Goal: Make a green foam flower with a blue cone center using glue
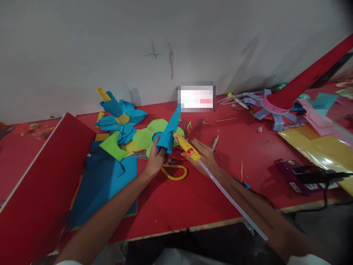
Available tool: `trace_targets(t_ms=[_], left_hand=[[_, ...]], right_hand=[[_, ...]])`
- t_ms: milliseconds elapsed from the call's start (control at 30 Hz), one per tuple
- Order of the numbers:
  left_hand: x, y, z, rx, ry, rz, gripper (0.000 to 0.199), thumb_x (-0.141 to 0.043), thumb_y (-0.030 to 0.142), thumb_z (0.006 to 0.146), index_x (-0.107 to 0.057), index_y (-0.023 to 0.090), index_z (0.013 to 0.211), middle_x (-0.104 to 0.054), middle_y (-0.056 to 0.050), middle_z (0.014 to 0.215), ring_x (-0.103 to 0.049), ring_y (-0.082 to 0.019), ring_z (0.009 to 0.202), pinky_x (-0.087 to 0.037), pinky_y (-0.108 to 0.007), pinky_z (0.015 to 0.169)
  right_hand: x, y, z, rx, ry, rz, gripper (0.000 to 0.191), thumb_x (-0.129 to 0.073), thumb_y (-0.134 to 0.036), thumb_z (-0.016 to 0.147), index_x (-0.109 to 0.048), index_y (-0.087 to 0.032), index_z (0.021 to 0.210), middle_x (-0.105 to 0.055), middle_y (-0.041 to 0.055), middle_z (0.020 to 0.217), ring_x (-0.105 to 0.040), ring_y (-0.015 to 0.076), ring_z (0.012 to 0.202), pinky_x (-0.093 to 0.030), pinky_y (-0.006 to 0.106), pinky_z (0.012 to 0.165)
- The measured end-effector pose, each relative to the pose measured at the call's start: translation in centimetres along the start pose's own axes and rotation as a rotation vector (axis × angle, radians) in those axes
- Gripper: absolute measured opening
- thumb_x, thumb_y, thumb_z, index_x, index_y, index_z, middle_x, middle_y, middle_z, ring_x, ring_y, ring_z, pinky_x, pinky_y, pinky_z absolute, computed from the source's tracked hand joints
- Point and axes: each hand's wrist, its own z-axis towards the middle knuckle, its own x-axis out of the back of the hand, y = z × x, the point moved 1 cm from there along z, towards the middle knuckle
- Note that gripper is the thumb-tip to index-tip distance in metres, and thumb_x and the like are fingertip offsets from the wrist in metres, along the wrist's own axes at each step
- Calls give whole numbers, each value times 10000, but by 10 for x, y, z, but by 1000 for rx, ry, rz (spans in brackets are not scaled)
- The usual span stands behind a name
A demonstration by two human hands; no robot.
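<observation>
My left hand (156,160) is closed round the lower end of a rolled blue paper cone (167,140), whose narrow tip points up. In my right hand (204,156) is a yellow hot glue gun (188,147), with a long clear glue stick (234,200) trailing from its back. The gun's nozzle touches or nearly touches the cone's right side; I cannot tell which. Behind the cone lie light green rounded paper petals (142,138). Below my left hand rests a yellow loop handle (175,173), apparently of scissors partly hidden by the hand.
A blue paper flower (118,110) with a yellow centre stands at the back left. Blue sheets (110,195) lie beside an upright red board (46,176). At right are a purple power strip (298,176), a gold sheet (317,151) and a tall red cone (309,73).
</observation>
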Motion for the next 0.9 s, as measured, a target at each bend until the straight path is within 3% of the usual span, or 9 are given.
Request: trace_targets(t_ms=[267, 433, 667, 900], left_hand=[[2, -5, 1, -37, -8, -17, 127, -505, 331, 895, -449, 223, 933, -565, 89, 510, -498, -97, 370, -366, -198, 407], [2, -7, 1, -14, 13, 1, 312, -568, 332, 868, -450, 218, 1133, -581, 112, 508, -505, -112, 359, -366, -193, 401], [2, -7, 1, -27, 6, 78, 119, -549, 307, 835, -476, 215, 814, -567, 59, 502, -484, -88, 374, -322, -205, 411], [-1, 1, 0, -52, 11, 127, 96, -528, 261, 794, -453, 224, 748, -544, 56, 493, -459, -76, 372, -322, -208, 415]], right_hand=[[1, 5, -3, -74, 24, 3, 190, -664, -404, 1010, -585, -232, 989, -662, 35, 877, -652, 183, 770, -519, 292, 704], [-2, 7, -4, -67, 34, -42, 253, -651, -429, 1015, -534, -240, 895, -608, 12, 811, -620, 172, 722, -499, 285, 673], [-3, 6, -5, -78, 5, 1, 307, -638, -456, 1024, -497, -243, 855, -584, 0, 778, -577, 151, 673, -468, 274, 633], [-5, 3, -3, 15, 3, -7, 307, -630, -422, 1035, -484, -242, 835, -553, -14, 762, -558, 138, 636, -437, 267, 598]])
